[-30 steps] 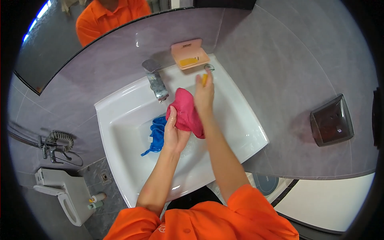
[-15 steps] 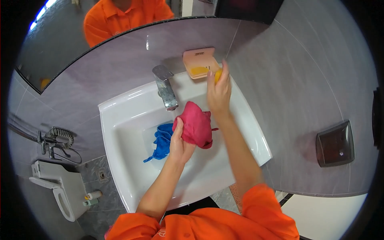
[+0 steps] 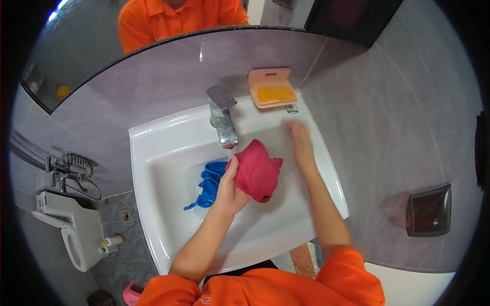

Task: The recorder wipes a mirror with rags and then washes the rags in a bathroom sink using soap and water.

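A crimson cloth (image 3: 259, 171), bunched and folded, is gripped by my left hand (image 3: 230, 189) above the white sink basin, just below the tap (image 3: 223, 120). In the bottom of the basin, to the left of that hand, lies a crumpled blue cloth (image 3: 206, 188) in shallow water. My right hand (image 3: 300, 140) is over the right side of the sink, apart from the cloth, with its fingers smeared by motion. Beyond it a yellow soap bar (image 3: 276, 93) rests in an open pink soap dish (image 3: 269, 76) on the sink's back right corner.
The white sink (image 3: 145, 148) stands against a grey tiled wall below a mirror (image 3: 84, 51). A dark dispenser-like box (image 3: 429, 210) hangs on the right wall. At the left are a shower mixer (image 3: 60, 171), a toilet (image 3: 76, 245) and small bottles (image 3: 111, 243) on the floor.
My right hand has let go of the yellow soap, now in the pink dish, and has come back toward me. My left hand still grips the crimson cloth. The whole view has shifted slightly.
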Motion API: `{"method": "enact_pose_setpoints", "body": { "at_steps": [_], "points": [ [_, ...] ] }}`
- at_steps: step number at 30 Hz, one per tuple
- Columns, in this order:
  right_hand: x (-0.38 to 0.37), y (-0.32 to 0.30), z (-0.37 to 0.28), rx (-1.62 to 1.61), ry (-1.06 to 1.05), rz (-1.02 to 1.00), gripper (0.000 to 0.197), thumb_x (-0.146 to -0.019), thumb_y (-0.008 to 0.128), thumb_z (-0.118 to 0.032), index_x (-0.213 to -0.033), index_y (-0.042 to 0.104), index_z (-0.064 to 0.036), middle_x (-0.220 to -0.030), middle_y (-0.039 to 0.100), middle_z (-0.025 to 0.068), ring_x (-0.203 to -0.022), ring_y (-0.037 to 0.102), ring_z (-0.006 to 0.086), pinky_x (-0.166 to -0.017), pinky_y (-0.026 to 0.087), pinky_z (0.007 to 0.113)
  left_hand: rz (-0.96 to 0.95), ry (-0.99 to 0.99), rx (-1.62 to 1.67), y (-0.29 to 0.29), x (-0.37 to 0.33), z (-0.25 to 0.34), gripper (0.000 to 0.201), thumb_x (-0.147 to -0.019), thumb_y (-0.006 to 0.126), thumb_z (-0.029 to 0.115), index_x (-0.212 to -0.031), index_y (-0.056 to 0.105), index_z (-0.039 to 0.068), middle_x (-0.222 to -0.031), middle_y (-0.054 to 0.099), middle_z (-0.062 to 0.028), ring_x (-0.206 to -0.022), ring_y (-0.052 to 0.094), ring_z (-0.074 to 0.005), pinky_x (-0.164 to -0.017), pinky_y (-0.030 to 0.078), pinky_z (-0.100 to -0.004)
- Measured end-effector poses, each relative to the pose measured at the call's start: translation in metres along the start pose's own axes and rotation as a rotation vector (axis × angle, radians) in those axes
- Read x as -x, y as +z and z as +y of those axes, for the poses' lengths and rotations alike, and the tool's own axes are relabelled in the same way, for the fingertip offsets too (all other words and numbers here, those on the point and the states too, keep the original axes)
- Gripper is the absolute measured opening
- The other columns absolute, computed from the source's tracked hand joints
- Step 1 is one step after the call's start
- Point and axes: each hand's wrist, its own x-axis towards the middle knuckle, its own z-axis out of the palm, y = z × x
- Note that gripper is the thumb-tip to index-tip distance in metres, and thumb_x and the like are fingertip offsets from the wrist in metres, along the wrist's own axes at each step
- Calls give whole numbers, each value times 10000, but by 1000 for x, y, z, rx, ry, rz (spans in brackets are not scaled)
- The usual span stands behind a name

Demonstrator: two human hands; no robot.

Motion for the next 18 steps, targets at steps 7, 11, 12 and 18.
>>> {"method": "enact_pose_setpoints", "body": {
  "at_steps": [7, 11, 12, 18],
  "points": [
    [104, -6, 34, -1181, 696, -70, 313, -795, 596, -266, -996, 513, -41, -784, 553, 40, -573, 525, 125, -384, 370, 227, 182, -144, -1764, 35, -46, 10, 537, -883, 426, 469, -1142, 491, 4, -1075, 581, -142, -1023, 542, -258, -865, 413, -341],
    [49, -15, -17, -605, 417, 356, 363, -794, 585, -237, -1061, 514, -1, -897, 579, 111, -715, 580, 179, -512, 471, 259, 67, 294, -2080, 102, -6, 38, 408, -852, 518, 305, -1060, 533, -45, -1013, 589, -180, -974, 534, -352, -850, 412, -360],
    [25, -19, 1, -298, 299, 364, 418, -790, 585, -274, -1070, 510, 26, -929, 581, 136, -773, 574, 226, -640, 466, 327, 57, 631, -2222, 111, -8, 48, 349, -845, 526, 247, -1050, 544, -35, -1028, 588, -164, -1003, 522, -340, -886, 388, -375],
    [-77, 19, 72, 1254, -408, 609, 493, -774, 573, -319, -1123, 513, 24, -1068, 540, 221, -985, 475, 400, -910, 327, 466, -127, 1112, -2693, 77, -56, 100, 243, -836, 516, 114, -1051, 565, 12, -1098, 558, -125, -1136, 447, -310, -1002, 276, -450]
  ]
}}
